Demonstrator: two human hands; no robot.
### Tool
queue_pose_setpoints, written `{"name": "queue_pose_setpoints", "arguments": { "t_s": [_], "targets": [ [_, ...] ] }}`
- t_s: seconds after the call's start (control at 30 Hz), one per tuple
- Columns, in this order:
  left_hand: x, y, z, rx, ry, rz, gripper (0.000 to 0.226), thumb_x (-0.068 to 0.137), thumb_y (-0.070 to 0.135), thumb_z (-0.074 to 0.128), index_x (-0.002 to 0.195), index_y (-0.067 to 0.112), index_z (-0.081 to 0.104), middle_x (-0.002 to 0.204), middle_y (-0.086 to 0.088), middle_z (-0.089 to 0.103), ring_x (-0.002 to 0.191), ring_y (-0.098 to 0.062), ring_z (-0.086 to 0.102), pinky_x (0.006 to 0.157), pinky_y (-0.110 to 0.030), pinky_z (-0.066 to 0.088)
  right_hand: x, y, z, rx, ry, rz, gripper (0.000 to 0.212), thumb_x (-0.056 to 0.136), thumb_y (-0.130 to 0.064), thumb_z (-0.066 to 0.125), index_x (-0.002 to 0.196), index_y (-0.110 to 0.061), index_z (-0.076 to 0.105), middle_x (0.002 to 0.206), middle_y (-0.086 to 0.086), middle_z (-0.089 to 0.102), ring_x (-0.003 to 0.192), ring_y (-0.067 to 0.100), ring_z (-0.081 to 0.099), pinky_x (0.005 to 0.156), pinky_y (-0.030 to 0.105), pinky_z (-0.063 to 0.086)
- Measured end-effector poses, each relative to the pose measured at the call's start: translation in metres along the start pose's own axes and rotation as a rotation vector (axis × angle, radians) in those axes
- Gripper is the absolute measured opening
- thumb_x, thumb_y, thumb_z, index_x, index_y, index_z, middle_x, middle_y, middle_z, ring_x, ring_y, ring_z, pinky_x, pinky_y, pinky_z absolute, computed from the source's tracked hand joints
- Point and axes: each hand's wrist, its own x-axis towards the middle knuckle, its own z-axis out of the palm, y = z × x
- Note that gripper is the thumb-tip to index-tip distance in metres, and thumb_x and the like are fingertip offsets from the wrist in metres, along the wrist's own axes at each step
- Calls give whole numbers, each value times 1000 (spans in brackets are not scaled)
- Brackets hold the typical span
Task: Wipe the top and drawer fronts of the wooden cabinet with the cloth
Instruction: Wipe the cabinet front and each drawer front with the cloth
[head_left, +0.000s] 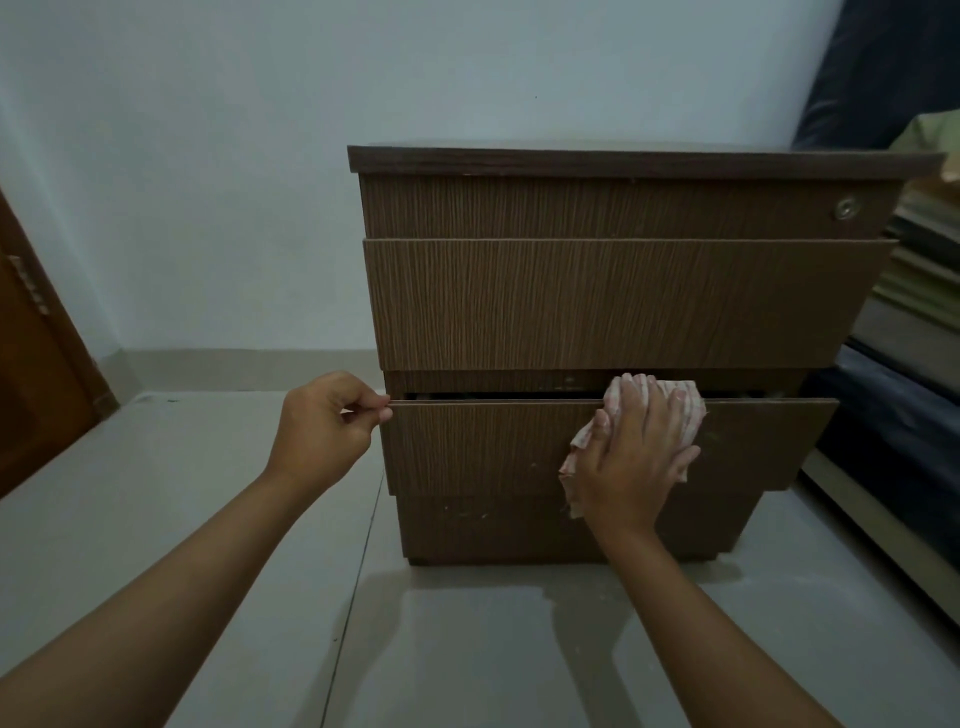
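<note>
The wooden cabinet (623, 291) stands on the tiled floor (467, 649) against a pale wall (208, 156). Its bottom drawer (493, 447) is pulled out a little, leaving a dark gap along its top edge. The right hand (636, 457) lies flat with fingers spread, pressing the cloth (675, 400) against the drawer front near the top edge, right of the middle; the cloth bunches over that edge and hangs out below the palm. The left hand (324, 428) pinches the drawer's top left corner between thumb and curled fingers. A round lock (845, 209) sits at the right end of the top drawer front. A brown door (31, 374) shows at the far left.
</note>
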Motion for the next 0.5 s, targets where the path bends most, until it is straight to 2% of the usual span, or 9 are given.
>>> {"name": "queue_pose_setpoints", "arguments": {
  "t_s": [0.13,0.27,0.4,0.5],
  "targets": [
    [0,0,0,22,-2,1,9,72,4,75,76,10,70,77,-4,67,75,-13,63,67,-17,51,10,20,-7,-10,5,6,47,95,-31,31,137,-14,41,147,12,38,143,33,20,103,72,17],
    [-1,2,2,19,7,-7,9,72,2,75,75,8,69,77,-6,68,75,-12,63,65,-11,48,20,40,-14,-21,13,11,46,94,-30,33,137,-13,41,147,12,37,143,33,19,105,71,17],
    [-1,3,2,21,11,-13,8,72,1,75,76,6,69,77,-7,68,75,-15,63,66,-15,46,28,57,-23,-26,29,9,46,94,-27,35,137,-12,42,146,13,37,143,33,19,106,70,18],
    [-1,2,2,16,15,-14,9,72,1,75,75,7,69,77,-7,68,75,-13,63,64,-8,47,35,70,-29,-39,32,14,45,93,-28,35,136,-13,41,146,13,37,143,33,19,105,70,17]
  ]
}}
